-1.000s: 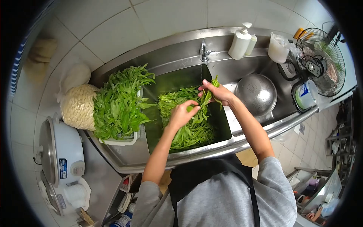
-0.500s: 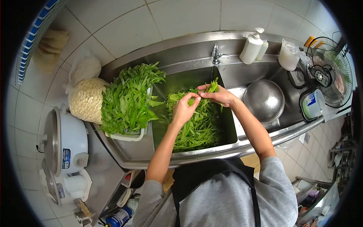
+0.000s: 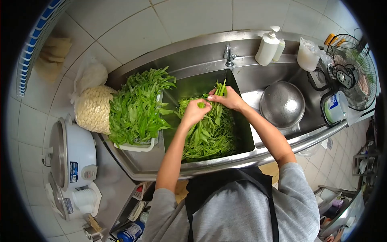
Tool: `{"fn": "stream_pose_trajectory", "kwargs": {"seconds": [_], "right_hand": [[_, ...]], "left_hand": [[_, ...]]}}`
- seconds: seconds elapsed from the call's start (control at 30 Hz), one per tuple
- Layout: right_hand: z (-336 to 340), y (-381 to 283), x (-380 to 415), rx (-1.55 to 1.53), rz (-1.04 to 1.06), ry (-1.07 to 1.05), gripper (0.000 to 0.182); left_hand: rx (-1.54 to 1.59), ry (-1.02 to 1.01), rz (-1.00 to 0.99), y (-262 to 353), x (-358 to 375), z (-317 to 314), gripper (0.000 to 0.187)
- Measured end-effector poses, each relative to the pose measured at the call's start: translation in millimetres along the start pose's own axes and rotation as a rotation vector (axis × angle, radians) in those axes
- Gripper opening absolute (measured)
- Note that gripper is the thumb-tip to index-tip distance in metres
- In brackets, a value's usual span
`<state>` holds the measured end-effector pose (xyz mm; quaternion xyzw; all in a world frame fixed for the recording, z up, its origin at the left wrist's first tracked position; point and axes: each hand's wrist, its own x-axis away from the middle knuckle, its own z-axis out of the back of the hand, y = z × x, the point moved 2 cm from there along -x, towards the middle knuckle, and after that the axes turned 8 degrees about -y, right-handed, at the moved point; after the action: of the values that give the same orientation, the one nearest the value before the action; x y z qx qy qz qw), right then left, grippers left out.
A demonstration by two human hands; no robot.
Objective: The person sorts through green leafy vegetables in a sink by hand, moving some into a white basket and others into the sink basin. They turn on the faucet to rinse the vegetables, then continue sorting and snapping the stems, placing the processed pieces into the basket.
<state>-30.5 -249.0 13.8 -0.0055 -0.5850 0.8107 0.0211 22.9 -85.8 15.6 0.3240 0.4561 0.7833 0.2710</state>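
My right hand (image 3: 228, 99) is closed around a bunch of leafy green stems (image 3: 219, 89), whose cut ends point up towards the tap. Close beside it, my left hand (image 3: 196, 111) has thumb and fingers curled in a pinch at the same greens; what exactly lies between the fingertips is partly hidden. Below both hands, a heap of loose leafy greens (image 3: 209, 141) fills much of the left sink basin (image 3: 171, 141). To the left, a white basket (image 3: 139, 147) holds a tall pile of leafy greens (image 3: 137, 107).
An upturned metal bowl (image 3: 283, 104) sits in the right basin. Behind stand a tap (image 3: 229, 56) and a pump bottle (image 3: 267, 49). At right are a fan (image 3: 350, 74) and a plastic tub (image 3: 334, 109). A bag of pale pieces (image 3: 93, 109) and a rice cooker (image 3: 78, 149) are at left.
My left hand has moved slightly down and away from the right hand's fingertips. My right hand keeps the bunch, now held more upright. The view has shifted slightly.
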Motion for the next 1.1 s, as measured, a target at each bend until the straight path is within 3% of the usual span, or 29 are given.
{"fn": "stream_pose_trajectory", "kwargs": {"seconds": [0.13,0.3,0.47,0.67,0.8,0.87,0.9,0.93,0.97,1.0,1.03,1.07,1.1], "right_hand": [[15.6,-4.4,6.5,-0.107,-0.044,-0.211,0.037],[13.8,8.0,5.6,-0.269,-0.066,-0.243,0.037],[15.1,4.1,9.8,-0.436,-0.184,-0.156,0.035],[29.7,10.0,19.4,-0.308,-0.178,-0.101,0.034],[34.8,-11.8,38.8,-0.173,-0.26,0.088,0.033],[35.8,15.0,37.1,-0.173,-0.239,0.137,0.035],[37.4,22.4,39.8,-0.105,-0.229,0.178,0.041],[38.3,51.0,34.2,0.09,-0.347,0.139,0.043],[39.1,25.9,47.4,0.104,-0.434,0.092,0.053],[40.1,-4.2,66.3,0.113,-0.358,0.182,0.059],[31.8,38.4,60.3,0.148,-0.381,0.229,0.062],[33.3,26.8,67.6,0.131,-0.407,0.155,0.059],[27.8,25.3,76.5,0.081,-0.278,0.243,0.053]], "left_hand": [[0.149,-0.22,0.098,3.3,3.3,14.6,0.019],[0.221,-0.373,0.112,2.8,3.1,16.3,0.016],[0.299,-0.39,0.104,-0.9,-2.1,14.3,0.013],[0.267,-0.448,0.107,2.9,-10.7,6.0,0.016],[0.241,-0.438,0.06,9.6,-23.7,-14.0,0.022],[0.239,-0.495,0.054,9.1,-30.4,-23.0,0.02],[0.206,-0.451,0.051,6.0,-34.8,-26.5,0.019],[0.172,-0.417,0.037,4.2,-40.9,-31.4,0.018],[0.086,-0.337,-0.014,-0.7,-46.1,-36.9,0.015],[0.008,-0.275,-0.084,-5.6,-50.3,-43.4,0.013],[0.03,-0.26,-0.042,-10.1,-52.8,-47.0,0.012],[0.031,-0.167,-0.149,-25.0,-60.0,-53.5,0.017],[-0.03,-0.153,-0.032,-35.6,-65.0,-56.2,0.02]]}}
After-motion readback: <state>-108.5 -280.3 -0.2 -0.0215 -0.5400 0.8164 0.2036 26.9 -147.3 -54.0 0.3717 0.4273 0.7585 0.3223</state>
